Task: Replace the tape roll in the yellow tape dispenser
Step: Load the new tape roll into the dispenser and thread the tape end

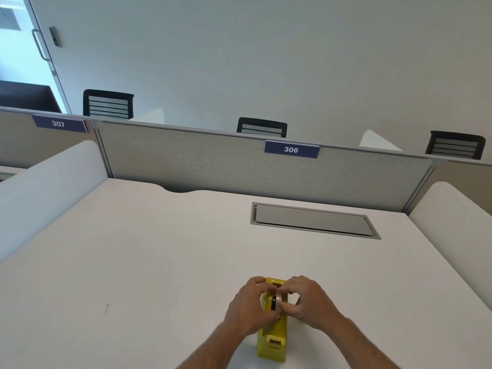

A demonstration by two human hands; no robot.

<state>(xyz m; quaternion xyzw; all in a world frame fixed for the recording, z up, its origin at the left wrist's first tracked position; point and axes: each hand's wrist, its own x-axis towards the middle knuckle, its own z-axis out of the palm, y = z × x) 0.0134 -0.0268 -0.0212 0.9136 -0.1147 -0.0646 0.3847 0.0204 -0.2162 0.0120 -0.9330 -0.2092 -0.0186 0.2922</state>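
We see the yellow tape dispenser (273,339) standing on the white desk (159,262) at 6 o'clock in the view, its cutter end toward us. Our left hand (249,306) curls around its left side at 9 o'clock of the body. Our right hand (303,299), at 3 o'clock, pinches the tape roll (278,302) seated at the dispenser's top. The hands nearly touch.

Bright, even, soft-shadowed light; wide-angle bending at edges, slight overall softness.
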